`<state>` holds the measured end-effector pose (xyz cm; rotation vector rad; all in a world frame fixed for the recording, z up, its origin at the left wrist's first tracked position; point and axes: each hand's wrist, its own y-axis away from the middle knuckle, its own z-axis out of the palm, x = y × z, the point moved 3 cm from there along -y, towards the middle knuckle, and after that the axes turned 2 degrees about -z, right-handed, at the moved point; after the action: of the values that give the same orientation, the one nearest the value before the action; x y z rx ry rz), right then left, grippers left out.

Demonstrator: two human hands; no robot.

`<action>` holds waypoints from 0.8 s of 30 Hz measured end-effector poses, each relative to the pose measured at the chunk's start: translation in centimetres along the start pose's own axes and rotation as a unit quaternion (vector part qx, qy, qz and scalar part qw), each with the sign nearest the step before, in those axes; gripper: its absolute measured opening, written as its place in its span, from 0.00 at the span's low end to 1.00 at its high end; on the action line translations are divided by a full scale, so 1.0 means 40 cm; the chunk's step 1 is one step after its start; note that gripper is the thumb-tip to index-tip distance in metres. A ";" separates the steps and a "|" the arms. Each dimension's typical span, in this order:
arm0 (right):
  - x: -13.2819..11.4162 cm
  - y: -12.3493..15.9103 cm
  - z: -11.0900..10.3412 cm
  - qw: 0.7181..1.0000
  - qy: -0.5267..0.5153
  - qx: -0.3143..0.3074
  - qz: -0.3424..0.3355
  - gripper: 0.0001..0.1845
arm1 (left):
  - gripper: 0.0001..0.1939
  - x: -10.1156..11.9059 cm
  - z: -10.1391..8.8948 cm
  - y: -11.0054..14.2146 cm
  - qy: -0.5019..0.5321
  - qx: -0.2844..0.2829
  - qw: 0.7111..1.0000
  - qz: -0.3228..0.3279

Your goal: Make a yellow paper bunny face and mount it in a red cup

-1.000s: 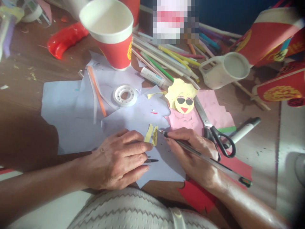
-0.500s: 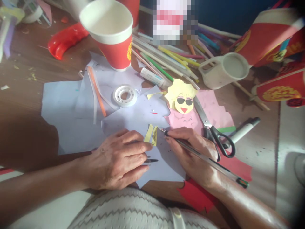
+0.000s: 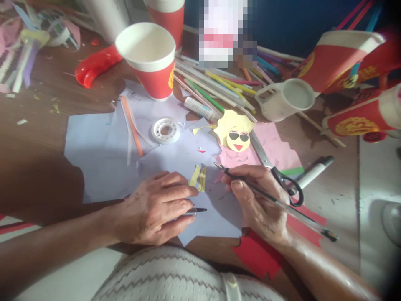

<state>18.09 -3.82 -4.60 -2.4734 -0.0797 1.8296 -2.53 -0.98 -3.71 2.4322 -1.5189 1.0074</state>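
My left hand (image 3: 156, 207) lies on a pale lilac paper sheet (image 3: 103, 154), fingers curled together, index fingertip pinning two small yellow paper strips (image 3: 198, 179). A black pen cap (image 3: 196, 210) pokes out from under its fingers. My right hand (image 3: 257, 200) grips a long clear pen (image 3: 275, 201), its tip lifted off the strips and pointing up-left toward a yellow paper face with dark sunglasses (image 3: 236, 133). That face lies on a pink paper piece (image 3: 275, 146).
Black-handled scissors (image 3: 278, 175) and a marker (image 3: 311, 172) lie right of my right hand. A white tape ring (image 3: 165, 130), red paper cups (image 3: 150, 58), a white mug (image 3: 285, 99), a glue stick (image 3: 200, 108), several coloured straws (image 3: 219, 83) and a red tool (image 3: 95, 65) crowd the brown table.
The pen tip has lifted away from the yellow strips and swung slightly right. The camera has tilted up a little. My left hand has stayed put.
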 end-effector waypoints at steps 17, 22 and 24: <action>-0.007 0.003 0.002 0.997 0.050 -0.023 -0.047 0.06 | 0.02 0.024 -0.018 0.017 -0.125 0.023 0.992 -0.011; -0.006 0.000 0.003 0.998 0.043 -0.027 -0.041 0.05 | 0.04 0.043 -0.007 0.033 -0.142 0.007 0.990 -0.024; -0.009 -0.001 0.004 0.998 0.045 -0.028 -0.042 0.05 | 0.04 0.049 0.000 0.037 -0.139 0.013 0.989 -0.045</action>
<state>17.81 -3.79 -4.30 -2.5430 -0.2295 1.7035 -3.19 -3.23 -2.94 2.7259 -1.4601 0.6989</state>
